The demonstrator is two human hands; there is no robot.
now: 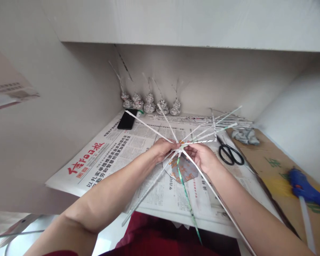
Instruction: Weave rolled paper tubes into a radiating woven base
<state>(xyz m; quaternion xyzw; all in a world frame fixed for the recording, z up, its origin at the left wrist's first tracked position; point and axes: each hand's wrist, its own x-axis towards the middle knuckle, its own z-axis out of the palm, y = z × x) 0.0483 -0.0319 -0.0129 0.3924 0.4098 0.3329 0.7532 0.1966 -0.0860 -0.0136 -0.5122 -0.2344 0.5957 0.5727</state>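
1. Paper rods [179, 151], crossed into a star, sit at the centre of the frame.
2. Left hand [162, 148] pinches the crossing from its left; right hand [201, 155] grips it from the right, fingertips partly hidden.
3. Work looks early: the crossing is formed, but the ends splay free, unwoven.
4. Five woven gourd-shaped pieces [149, 106], upper left of centre, seem complete; spare rods [182, 120] lie right of them.

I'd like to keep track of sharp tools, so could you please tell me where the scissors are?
In the head view, the scissors lie on the right, on the newspaper between the right hand and the brown cardboard.
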